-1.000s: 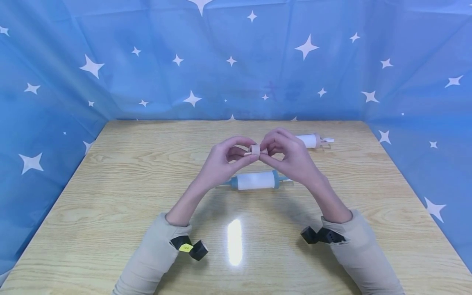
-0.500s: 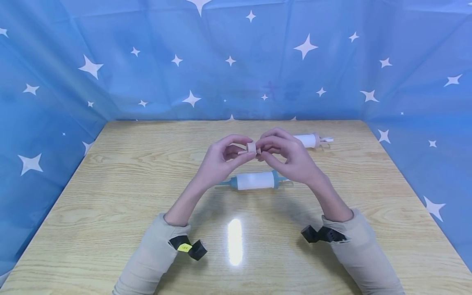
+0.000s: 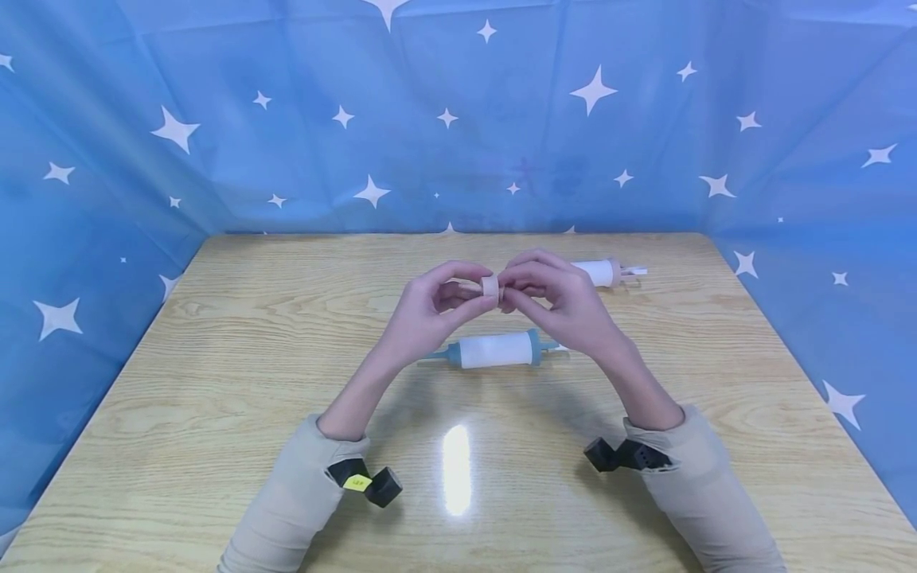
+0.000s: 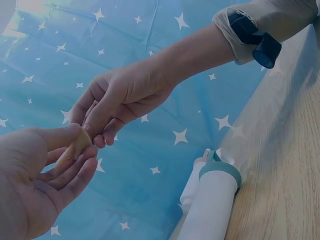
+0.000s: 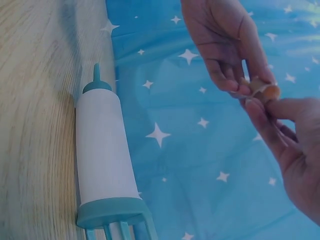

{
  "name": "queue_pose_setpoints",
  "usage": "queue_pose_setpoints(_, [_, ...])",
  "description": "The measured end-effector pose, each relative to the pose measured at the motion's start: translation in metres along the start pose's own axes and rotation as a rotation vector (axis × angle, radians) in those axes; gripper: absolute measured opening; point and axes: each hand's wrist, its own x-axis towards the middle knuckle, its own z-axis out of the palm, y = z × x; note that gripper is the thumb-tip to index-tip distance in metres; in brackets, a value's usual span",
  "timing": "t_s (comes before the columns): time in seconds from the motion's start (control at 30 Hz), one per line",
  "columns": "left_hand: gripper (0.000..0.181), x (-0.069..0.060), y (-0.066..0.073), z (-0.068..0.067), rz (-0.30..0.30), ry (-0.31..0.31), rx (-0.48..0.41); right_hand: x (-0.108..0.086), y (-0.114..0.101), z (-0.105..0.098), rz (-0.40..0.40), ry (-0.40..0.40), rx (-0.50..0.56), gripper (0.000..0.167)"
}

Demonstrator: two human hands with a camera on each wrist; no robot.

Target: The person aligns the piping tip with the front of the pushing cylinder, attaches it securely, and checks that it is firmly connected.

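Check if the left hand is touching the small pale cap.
Touching. The left wrist view shows the left hand pinching the small pale cap between thumb and fingers.

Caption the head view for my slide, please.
Left grip and right grip pinch a small pale piece, two tubes lying nearby.

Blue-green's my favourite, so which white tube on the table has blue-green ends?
The nearer white tube has them; the farther white tube, partly hidden behind the right hand, shows a pinkish end instead.

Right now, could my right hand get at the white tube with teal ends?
Probably yes: nothing covers the middle of the white tube. But your right hand is pinching a small beige piece, so it would likely need freeing first.
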Motion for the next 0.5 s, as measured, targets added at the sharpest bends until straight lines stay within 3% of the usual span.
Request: queue_pose_setpoints(0.5, [0.028,-0.0004,0.0018,0.0017,0.017,-0.033,-0.001,-0.0010,-0.0006,-0.0017,0.039,0.008,-0.045,0.014])
